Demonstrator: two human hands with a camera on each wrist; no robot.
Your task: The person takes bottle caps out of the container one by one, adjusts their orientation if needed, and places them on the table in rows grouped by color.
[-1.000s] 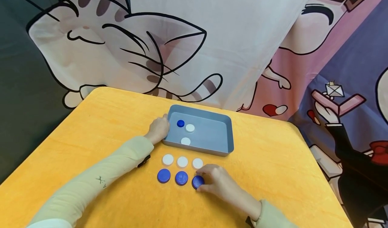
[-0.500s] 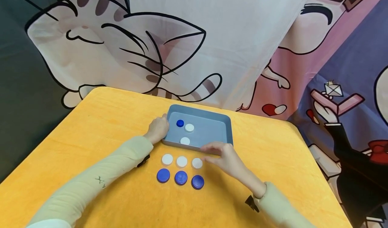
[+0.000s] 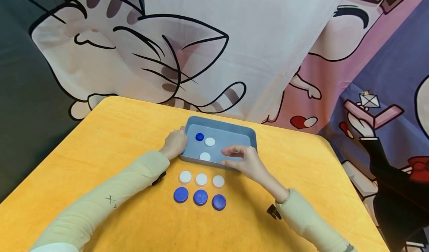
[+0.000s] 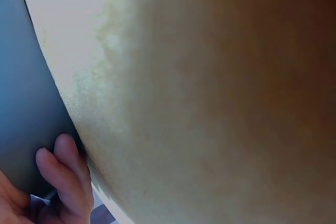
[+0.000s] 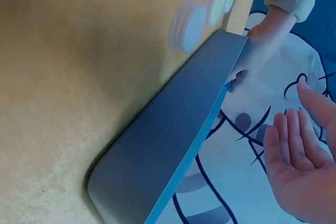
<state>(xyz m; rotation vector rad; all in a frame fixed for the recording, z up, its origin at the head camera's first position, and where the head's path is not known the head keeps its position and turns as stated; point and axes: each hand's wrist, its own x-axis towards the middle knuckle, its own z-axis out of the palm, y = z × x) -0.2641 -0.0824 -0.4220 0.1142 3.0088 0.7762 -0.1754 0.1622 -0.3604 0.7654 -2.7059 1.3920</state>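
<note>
A grey-blue tray [image 3: 234, 142] stands on the table, with one blue bottle cap [image 3: 199, 137] and two white caps [image 3: 210, 142] inside. My left hand [image 3: 175, 142] holds its left end; in the left wrist view, bent fingers [image 4: 65, 174] lie along the wall. Over the tray's front right part hovers my right hand [image 3: 244, 160], thumb and fingers apart with nothing between them. The right wrist view shows that palm [image 5: 302, 174] bare beyond the rim. In front of the tray lie three white caps [image 3: 201, 179] in a row, and nearer, three blue caps [image 3: 200, 197].
A yellow cloth [image 3: 134, 214] covers the table. Behind it hangs a curtain [image 3: 268, 40] printed with a cartoon cat and figures. Dark clips [image 3: 274, 211] sit near both cuffs.
My right hand has left the rightmost blue cap, where its thumb and fingers were around it, and moved up and away over the tray. That cap stays in its row. The left hand holds still.
</note>
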